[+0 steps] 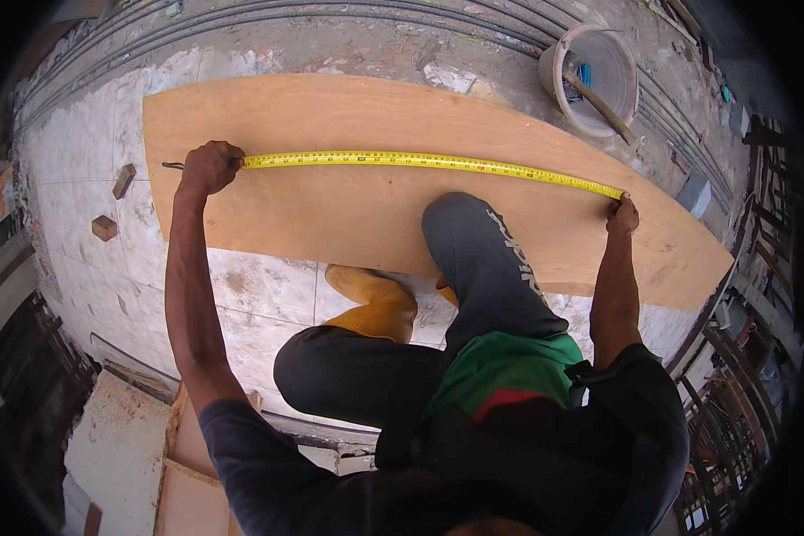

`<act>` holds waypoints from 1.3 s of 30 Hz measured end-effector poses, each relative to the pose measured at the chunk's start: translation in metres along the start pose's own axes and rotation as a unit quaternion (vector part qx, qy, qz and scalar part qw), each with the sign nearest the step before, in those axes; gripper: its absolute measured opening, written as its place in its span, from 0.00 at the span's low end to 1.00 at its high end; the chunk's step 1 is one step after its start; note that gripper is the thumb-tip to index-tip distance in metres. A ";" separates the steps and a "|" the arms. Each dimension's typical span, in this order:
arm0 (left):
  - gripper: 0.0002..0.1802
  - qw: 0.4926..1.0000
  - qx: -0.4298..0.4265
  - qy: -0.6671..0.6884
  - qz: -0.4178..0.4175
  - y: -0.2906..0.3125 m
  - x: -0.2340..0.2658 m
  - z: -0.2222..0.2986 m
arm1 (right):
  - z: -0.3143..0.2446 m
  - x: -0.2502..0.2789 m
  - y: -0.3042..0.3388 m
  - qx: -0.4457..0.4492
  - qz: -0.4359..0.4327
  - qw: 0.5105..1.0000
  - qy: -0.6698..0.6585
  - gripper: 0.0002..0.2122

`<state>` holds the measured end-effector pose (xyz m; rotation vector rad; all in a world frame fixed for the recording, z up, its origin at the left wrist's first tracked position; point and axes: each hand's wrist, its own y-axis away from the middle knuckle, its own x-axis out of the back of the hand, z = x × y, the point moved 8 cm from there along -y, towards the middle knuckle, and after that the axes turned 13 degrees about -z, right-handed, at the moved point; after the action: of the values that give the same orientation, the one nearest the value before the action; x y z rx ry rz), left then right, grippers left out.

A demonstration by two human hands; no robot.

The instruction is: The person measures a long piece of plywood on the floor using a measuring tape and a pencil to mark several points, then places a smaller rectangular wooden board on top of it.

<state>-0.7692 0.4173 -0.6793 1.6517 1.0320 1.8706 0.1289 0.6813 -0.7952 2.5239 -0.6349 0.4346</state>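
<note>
A yellow tape measure (393, 159) is stretched lengthwise across a plywood sheet (286, 210). At its left end my left hand (211, 168) is closed round the tape's case, which the fingers mostly hide; a dark wrist strap sticks out beside it. The tape's other end lies under my right hand (624, 214), whose fingers pinch it against the wood towards the sheet's right side. My knee (464, 232) rests over the near part of the plywood, below the tape.
A pale bucket (630, 80) with a wooden-handled tool (601, 109) stands beyond the sheet. Long steel bars (330, 11) run along the far side. Two small wood blocks (104, 228) lie on the tiled floor (71, 179) at left. Scrap timber (732, 375) is piled at right.
</note>
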 end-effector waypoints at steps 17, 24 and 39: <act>0.10 0.995 -0.038 -0.071 0.066 0.018 0.039 0.059 | 0.012 -0.047 0.072 -0.035 0.067 0.953 -0.293 0.10; 0.12 0.995 -0.009 -0.089 0.054 0.065 0.045 0.072 | -0.010 -0.035 0.098 -0.054 -0.093 0.927 -0.359 0.06; 0.15 0.995 -0.032 -0.033 0.086 0.079 0.010 0.029 | -0.030 -0.062 0.172 0.005 -0.207 0.921 -0.330 0.05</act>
<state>-0.7312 0.3821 -0.6120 1.8022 0.8183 1.9193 -0.0169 0.5874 -0.7294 2.6992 -0.2954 -0.5900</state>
